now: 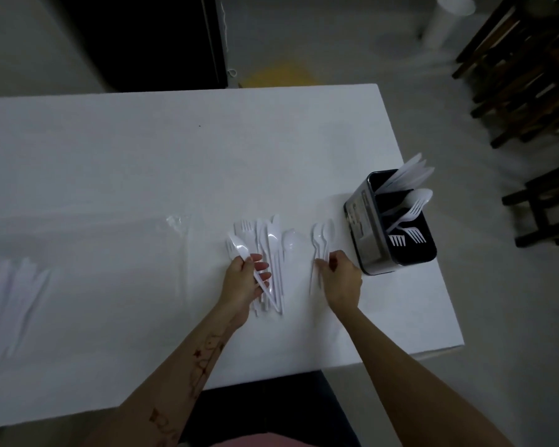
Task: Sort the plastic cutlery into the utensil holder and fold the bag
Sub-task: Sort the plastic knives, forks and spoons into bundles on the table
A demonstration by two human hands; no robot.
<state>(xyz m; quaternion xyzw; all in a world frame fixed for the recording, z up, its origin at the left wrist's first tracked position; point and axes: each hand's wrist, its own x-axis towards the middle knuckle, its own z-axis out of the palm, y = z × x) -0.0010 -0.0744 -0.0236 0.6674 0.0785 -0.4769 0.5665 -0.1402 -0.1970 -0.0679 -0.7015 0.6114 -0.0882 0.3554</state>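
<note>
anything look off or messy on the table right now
Nothing damaged or spilled. The utensil holder stands close to the table's right edge, its cutlery leaning outward past the rim. A loose cutlery pile lies unsorted between the hands, and the clear bag lies crumpled, unfolded.

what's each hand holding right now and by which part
The left hand grips a white spoon around mid-handle, bowl pointing away. The right hand pinches the handles of a few small spoons.
</note>
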